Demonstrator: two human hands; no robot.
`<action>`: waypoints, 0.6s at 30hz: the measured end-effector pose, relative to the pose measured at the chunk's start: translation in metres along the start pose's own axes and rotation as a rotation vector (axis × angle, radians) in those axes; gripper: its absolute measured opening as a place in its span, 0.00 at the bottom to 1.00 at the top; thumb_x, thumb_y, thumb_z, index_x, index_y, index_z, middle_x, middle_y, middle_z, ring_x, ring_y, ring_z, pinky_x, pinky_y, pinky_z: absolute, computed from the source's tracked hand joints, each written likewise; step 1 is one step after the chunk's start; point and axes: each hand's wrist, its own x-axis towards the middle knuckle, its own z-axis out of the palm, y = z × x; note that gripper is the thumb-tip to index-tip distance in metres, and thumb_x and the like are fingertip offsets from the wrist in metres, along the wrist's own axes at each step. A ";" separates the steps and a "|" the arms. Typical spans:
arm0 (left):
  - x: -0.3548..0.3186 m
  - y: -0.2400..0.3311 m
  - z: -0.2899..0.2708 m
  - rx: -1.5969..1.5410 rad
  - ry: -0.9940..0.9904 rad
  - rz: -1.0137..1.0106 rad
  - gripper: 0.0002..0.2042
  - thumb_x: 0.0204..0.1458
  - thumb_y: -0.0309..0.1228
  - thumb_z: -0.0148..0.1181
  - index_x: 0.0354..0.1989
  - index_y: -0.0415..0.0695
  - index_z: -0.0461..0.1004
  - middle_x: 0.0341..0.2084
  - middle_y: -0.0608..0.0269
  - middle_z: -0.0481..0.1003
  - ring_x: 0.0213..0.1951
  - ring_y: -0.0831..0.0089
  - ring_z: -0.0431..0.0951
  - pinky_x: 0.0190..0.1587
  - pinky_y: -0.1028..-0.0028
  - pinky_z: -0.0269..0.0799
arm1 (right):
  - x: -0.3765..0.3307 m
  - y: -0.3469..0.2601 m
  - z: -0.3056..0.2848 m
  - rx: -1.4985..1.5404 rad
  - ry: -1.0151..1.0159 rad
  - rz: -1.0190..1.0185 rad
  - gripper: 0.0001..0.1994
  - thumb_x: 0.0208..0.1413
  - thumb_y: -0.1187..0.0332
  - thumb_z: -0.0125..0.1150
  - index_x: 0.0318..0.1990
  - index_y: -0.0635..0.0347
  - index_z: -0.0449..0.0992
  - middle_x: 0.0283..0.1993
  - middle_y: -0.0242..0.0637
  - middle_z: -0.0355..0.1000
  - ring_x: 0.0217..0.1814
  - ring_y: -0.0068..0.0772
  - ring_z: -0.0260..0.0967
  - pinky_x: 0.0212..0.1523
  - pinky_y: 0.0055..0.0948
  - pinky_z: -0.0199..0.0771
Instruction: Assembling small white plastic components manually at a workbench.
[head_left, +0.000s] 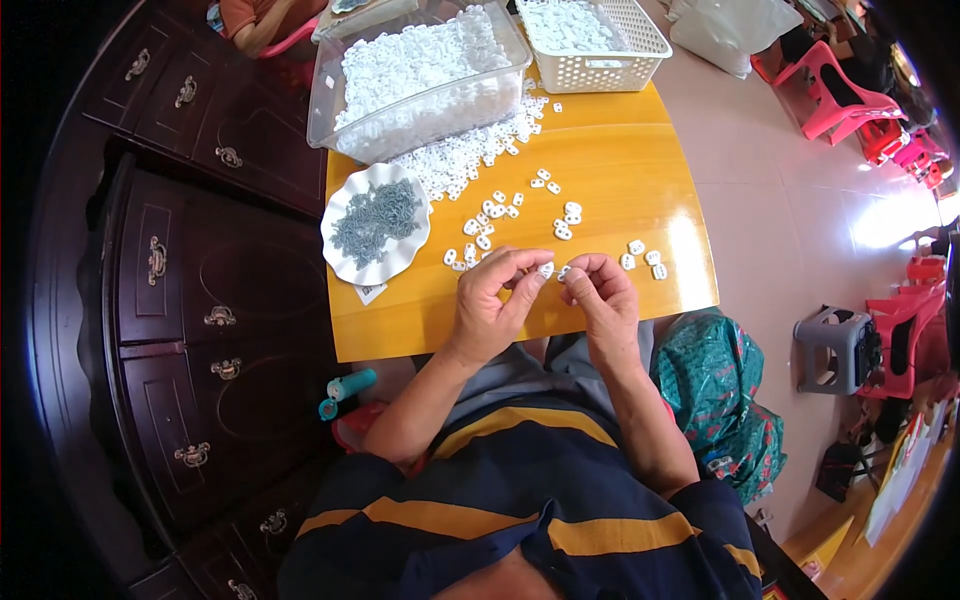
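A small white piece (546, 270) is pinched between the thumb and forefinger of the left hand (488, 308), above the near part of the table; facing it, the right hand (610, 312) grips another white piece (564, 272) between thumb and fingertips. The two pieces are held close together, too small to tell whether they touch. Just beyond the hands, loose white pieces (494, 210) with dark holes are scattered on the yellow-brown table (640, 150), with a small cluster (653, 257) to the right. To the left, a white plate (343, 193) with a wavy rim holds a heap of grey-blue bits (376, 220). Further back, a pile of white pieces (440, 168) lies against a clear plastic bin (420, 128) filled with more of them, and a white basket (600, 76) stands to its right. A dark wooden cabinet (270, 260) runs along the left, with a teal bottle (350, 384) near its lower part. On the right, a green bag (708, 365) rests beside the person, and a grey stool (835, 345) and pink chairs (838, 95) stand further off.
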 end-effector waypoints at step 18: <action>-0.002 -0.005 0.000 -0.024 -0.043 -0.042 0.08 0.61 0.20 0.60 0.47 0.37 0.80 0.32 0.63 0.78 0.30 0.79 0.76 0.34 0.78 0.73 | 0.001 0.000 -0.004 -0.044 -0.009 0.033 0.05 0.66 0.72 0.62 0.45 0.63 0.75 0.37 0.26 0.74 0.37 0.16 0.70 0.42 0.18 0.72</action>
